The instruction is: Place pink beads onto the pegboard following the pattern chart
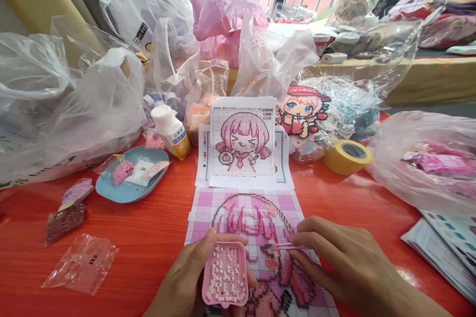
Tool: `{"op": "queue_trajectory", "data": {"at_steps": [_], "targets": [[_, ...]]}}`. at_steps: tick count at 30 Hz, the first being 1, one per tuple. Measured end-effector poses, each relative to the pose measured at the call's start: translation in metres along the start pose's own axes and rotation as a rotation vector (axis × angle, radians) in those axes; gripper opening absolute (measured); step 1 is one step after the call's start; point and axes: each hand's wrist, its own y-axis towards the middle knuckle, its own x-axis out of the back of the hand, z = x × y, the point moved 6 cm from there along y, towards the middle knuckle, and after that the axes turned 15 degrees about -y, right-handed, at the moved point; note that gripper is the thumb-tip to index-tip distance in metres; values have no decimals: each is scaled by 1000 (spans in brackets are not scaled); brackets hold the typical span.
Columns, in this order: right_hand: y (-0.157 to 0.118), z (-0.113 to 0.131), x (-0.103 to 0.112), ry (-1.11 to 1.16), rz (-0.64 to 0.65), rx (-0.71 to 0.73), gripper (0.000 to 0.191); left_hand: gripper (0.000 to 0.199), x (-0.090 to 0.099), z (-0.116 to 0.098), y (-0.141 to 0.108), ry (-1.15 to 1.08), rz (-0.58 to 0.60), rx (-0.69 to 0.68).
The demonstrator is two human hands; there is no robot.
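My left hand [193,267] is closed round a small pink tray [245,277] of pale beads [225,272], held over the lower left of a pegboard [199,208]. Pink tweezers [293,246] are pinched in my right hand [334,252], their tips over the bead pattern. Dark, pink and magenta beads [249,218] form part of a figure on the gridded board; my hands and the tray hide some of it. Whether the tweezers grip a bead is too small to tell. Behind the board a printed chart [243,138] of a pink-haired character leans upright.
Left of the board are a blue plate [130,193] with bead packets, a white bottle [169,131] and a flat bag [84,262]. Yellow tape [347,157], a finished bead figure [303,109] and papers [442,247] stand right. Plastic bags [104,99] crowd the back.
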Motion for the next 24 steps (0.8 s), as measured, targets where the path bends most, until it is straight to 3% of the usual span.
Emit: {"op": "queue_trajectory", "data": {"at_steps": [8, 24], "targets": [[0, 0, -3, -6, 30, 6, 15, 58, 6, 3, 0, 23, -63, 17], [0, -2, -1, -29, 32, 34, 18, 55, 7, 5, 0, 45, 19, 31]]}}
